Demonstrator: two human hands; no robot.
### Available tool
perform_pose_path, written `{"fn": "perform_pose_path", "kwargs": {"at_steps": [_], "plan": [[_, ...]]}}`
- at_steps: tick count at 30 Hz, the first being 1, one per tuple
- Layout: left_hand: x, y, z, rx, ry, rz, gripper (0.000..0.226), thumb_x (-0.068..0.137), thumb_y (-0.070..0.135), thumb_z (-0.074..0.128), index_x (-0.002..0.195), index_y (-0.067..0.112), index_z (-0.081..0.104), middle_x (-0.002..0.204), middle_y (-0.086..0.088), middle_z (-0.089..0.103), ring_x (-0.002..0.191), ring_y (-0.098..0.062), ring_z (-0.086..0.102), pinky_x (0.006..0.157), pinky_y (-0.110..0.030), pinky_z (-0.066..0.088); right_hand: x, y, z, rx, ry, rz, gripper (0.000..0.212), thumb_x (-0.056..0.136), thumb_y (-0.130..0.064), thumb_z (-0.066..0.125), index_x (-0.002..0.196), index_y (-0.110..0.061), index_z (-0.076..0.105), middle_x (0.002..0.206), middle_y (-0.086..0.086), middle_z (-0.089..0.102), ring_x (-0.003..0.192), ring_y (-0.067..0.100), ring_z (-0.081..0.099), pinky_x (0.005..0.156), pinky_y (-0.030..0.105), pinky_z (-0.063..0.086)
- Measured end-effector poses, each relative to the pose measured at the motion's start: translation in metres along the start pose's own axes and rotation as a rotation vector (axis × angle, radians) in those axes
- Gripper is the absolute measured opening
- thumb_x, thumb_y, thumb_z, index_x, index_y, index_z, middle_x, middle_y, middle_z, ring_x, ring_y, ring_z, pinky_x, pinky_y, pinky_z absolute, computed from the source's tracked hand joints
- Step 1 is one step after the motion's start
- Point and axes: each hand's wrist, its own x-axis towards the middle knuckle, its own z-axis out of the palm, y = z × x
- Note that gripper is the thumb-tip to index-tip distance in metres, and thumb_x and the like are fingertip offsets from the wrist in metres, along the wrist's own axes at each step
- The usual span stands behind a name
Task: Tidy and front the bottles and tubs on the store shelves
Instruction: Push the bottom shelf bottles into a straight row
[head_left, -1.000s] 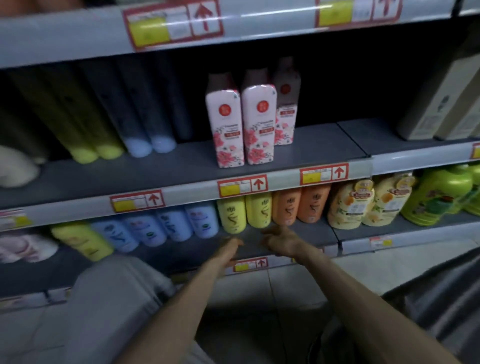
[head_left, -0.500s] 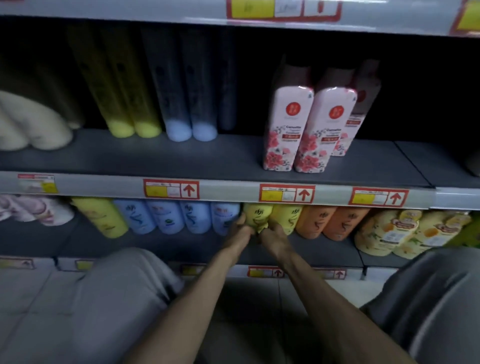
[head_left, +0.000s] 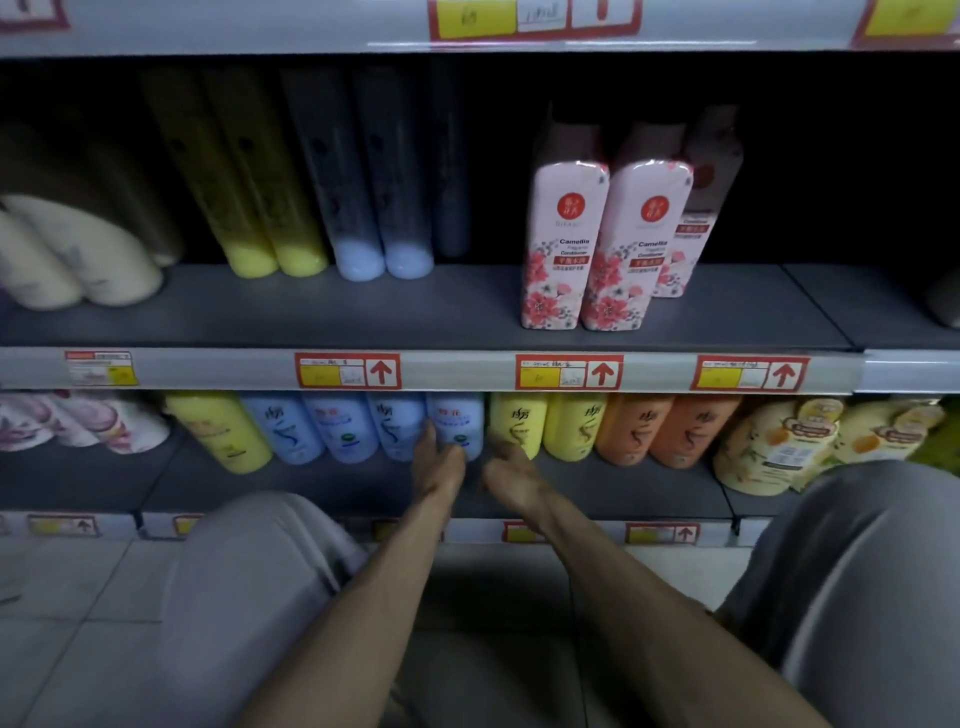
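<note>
Bottles (head_left: 574, 426) on the lower shelf (head_left: 337, 483) stand in a fairly even row, sorted by colour: 4 blue, 2 yellow, 2 orange, with pouches (head_left: 769, 447) to the right. That stretch looks close to fronted, though a lone yellow bottle (head_left: 218, 431) at the left end leans out of line and the whole row sits back from the shelf's front edge. On the middle shelf (head_left: 363, 312), the tubes (head_left: 306, 208) sit well back and 2 pink bottles (head_left: 563, 244) stand nearer the edge, so I judge most of the tidying is left to do.

The left hand (head_left: 439, 462) touches the rightmost blue bottle (head_left: 460, 423), 1 finger lying up its side; whether the fingers wrap it I cannot tell. The right hand (head_left: 511, 478) sits at the base of the neighbouring yellow bottle (head_left: 519, 423), and its grip is also unclear.

Half a second earlier both hands were together on that yellow bottle. The left hand has since moved over to the blue one and the right hand has dropped lower.
</note>
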Motion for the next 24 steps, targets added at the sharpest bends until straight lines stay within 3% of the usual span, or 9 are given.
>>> {"fn": "perform_pose_path", "kwargs": {"at_steps": [3, 5, 7, 10, 14, 17, 20, 22, 24], "plan": [[-0.001, -0.003, -0.004, -0.068, -0.020, 0.015, 0.044, 0.094, -0.001, 0.052, 0.132, 0.020, 0.060, 0.119, -0.002, 0.066, 0.109, -0.019, 0.062, 0.083, -0.026, 0.049, 0.013, -0.001, 0.017, -0.021, 0.014, -0.032, 0.048, 0.095, 0.000, 0.051, 0.138, -0.022, 0.053, 0.124, 0.011, 0.068, 0.113, 0.025, 0.064, 0.088, 0.033, 0.053], [0.000, -0.003, -0.008, -0.065, -0.041, 0.044, 0.043, 0.095, -0.002, 0.050, 0.133, 0.017, 0.059, 0.120, -0.003, 0.065, 0.109, -0.016, 0.060, 0.074, -0.016, 0.044, 0.018, 0.001, 0.024, -0.028, 0.019, -0.038, 0.050, 0.096, -0.005, 0.052, 0.141, -0.029, 0.050, 0.125, 0.006, 0.068, 0.113, 0.022, 0.065, 0.095, 0.035, 0.055], [0.003, -0.006, -0.010, -0.042, -0.063, 0.061, 0.042, 0.096, -0.001, 0.050, 0.133, 0.017, 0.058, 0.122, -0.005, 0.065, 0.110, -0.016, 0.060, 0.071, -0.015, 0.043, 0.018, 0.002, 0.028, -0.023, 0.037, -0.022, 0.054, 0.098, -0.006, 0.053, 0.145, -0.032, 0.047, 0.127, 0.002, 0.067, 0.116, 0.019, 0.064, 0.097, 0.031, 0.053], [0.005, -0.009, -0.015, 0.013, -0.096, 0.094, 0.038, 0.098, 0.002, 0.051, 0.132, 0.016, 0.058, 0.122, -0.005, 0.064, 0.113, -0.018, 0.061, 0.073, -0.015, 0.044, 0.018, 0.002, 0.031, -0.014, 0.055, -0.011, 0.056, 0.098, -0.006, 0.054, 0.145, -0.034, 0.045, 0.125, -0.002, 0.066, 0.115, 0.018, 0.063, 0.094, 0.030, 0.052], [0.004, -0.005, -0.016, 0.097, -0.129, 0.079, 0.033, 0.101, 0.010, 0.051, 0.132, 0.018, 0.056, 0.121, -0.004, 0.062, 0.113, -0.020, 0.060, 0.086, -0.026, 0.049, 0.016, 0.006, 0.025, 0.001, 0.029, -0.005, 0.058, 0.090, 0.003, 0.054, 0.133, -0.037, 0.052, 0.128, 0.003, 0.068, 0.115, 0.021, 0.065, 0.102, 0.043, 0.055], [-0.002, -0.010, -0.007, 0.172, -0.059, -0.051, 0.019, 0.100, 0.007, 0.046, 0.114, 0.009, 0.060, 0.103, -0.008, 0.061, 0.100, -0.026, 0.061, 0.078, -0.031, 0.047, 0.010, 0.010, 0.011, 0.001, 0.069, 0.017, 0.052, 0.090, 0.007, 0.050, 0.132, -0.024, 0.058, 0.129, 0.008, 0.068, 0.113, 0.024, 0.064, 0.101, 0.042, 0.055], [-0.011, -0.021, 0.011, 0.096, -0.187, -0.190, 0.015, 0.099, 0.002, 0.044, 0.094, 0.011, 0.056, 0.087, -0.012, 0.056, 0.081, -0.023, 0.056, 0.066, -0.029, 0.045, 0.003, 0.016, -0.014, -0.006, 0.182, 0.116, 0.046, 0.092, 0.000, 0.054, 0.135, -0.011, 0.064, 0.128, 0.006, 0.064, 0.119, 0.023, 0.057, 0.100, 0.030, 0.048], [-0.018, -0.023, 0.028, 0.112, -0.343, -0.204, 0.018, 0.097, 0.002, 0.044, 0.092, 0.011, 0.058, 0.092, -0.015, 0.056, 0.083, -0.024, 0.056, 0.076, -0.036, 0.048, -0.005, 0.021, -0.036, -0.004, 0.283, 0.161, 0.040, 0.087, -0.010, 0.059, 0.126, -0.008, 0.070, 0.124, 0.007, 0.067, 0.119, 0.027, 0.059, 0.099, 0.031, 0.048], [-0.023, -0.018, 0.048, 0.164, -0.462, -0.133, 0.024, 0.091, 0.000, 0.048, 0.101, 0.013, 0.066, 0.100, -0.013, 0.063, 0.094, -0.025, 0.060, 0.088, -0.039, 0.051, -0.012, 0.030, -0.060, 0.057, 0.426, 0.187, 0.054, 0.072, -0.029, 0.058, 0.117, -0.003, 0.069, 0.123, 0.016, 0.068, 0.115, 0.035, 0.063, 0.094, 0.036, 0.051]]}}
